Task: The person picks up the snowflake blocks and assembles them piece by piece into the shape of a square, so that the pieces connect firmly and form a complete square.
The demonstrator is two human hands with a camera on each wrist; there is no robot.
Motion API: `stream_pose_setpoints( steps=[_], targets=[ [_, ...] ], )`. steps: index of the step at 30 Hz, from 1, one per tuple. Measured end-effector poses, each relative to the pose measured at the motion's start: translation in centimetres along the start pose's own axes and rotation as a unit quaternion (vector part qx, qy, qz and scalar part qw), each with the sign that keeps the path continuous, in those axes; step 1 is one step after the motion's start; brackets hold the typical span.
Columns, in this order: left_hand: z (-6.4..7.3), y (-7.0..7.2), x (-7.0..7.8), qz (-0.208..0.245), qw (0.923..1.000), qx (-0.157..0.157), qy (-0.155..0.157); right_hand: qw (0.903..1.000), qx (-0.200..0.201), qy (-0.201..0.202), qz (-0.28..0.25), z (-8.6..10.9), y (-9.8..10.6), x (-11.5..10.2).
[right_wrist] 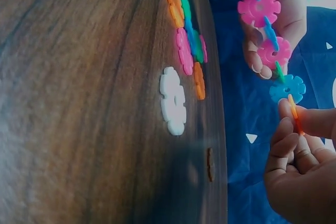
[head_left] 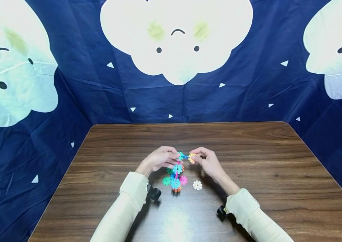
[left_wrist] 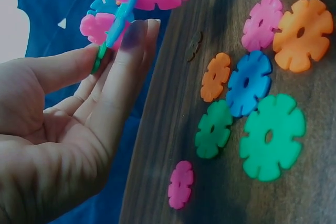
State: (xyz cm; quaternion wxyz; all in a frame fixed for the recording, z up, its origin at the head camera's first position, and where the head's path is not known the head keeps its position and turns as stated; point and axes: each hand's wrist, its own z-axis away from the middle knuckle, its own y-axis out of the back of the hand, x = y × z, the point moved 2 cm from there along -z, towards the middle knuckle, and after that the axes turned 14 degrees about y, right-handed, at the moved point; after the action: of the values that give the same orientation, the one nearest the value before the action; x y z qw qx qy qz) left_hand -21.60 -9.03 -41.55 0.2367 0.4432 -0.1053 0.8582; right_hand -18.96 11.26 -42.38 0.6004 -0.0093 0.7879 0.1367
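Note:
Notched snowflake discs, joined edge to edge, form a chain of blue, pink and green pieces held up above the table. My left hand [head_left: 162, 158] pinches the chain near its far end, at a green disc [left_wrist: 100, 59] between thumb and fingers. Beyond the green disc, a blue disc [right_wrist: 287, 89] sticks out toward the right hand. Between thumb and fingertips, my right hand [head_left: 209, 163] pinches an orange disc [right_wrist: 295, 115], its edge meeting the blue disc's edge. Pink discs [right_wrist: 259, 7] follow along the chain on the left hand's side.
Loose discs lie on the wooden table [head_left: 113, 208] below the chain: green [left_wrist: 272, 137], blue [left_wrist: 249, 83], orange [left_wrist: 303, 34], pink [left_wrist: 181, 184] and several more. A white disc [head_left: 197, 185] lies to their right. A brown disc [right_wrist: 211, 164] sits near the table edge.

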Motion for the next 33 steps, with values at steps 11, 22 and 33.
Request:
stream_pose_setpoints(
  steps=[11,22,33],
  targets=[
    [0.29,-0.03,0.27,-0.002,0.9999,0.015,0.007,0.9999,0.01,-0.008,0.0,-0.21,-0.28,0.05],
    [0.3,0.02,0.32,0.004,0.9994,0.033,0.011,0.9997,0.021,-0.003,-0.016,-0.46,-0.56,-0.2],
    [0.34,-0.23,0.32,0.011,0.9989,0.045,0.006,0.9992,0.039,0.008,-0.006,-0.51,-0.93,-0.52]
  ],
)
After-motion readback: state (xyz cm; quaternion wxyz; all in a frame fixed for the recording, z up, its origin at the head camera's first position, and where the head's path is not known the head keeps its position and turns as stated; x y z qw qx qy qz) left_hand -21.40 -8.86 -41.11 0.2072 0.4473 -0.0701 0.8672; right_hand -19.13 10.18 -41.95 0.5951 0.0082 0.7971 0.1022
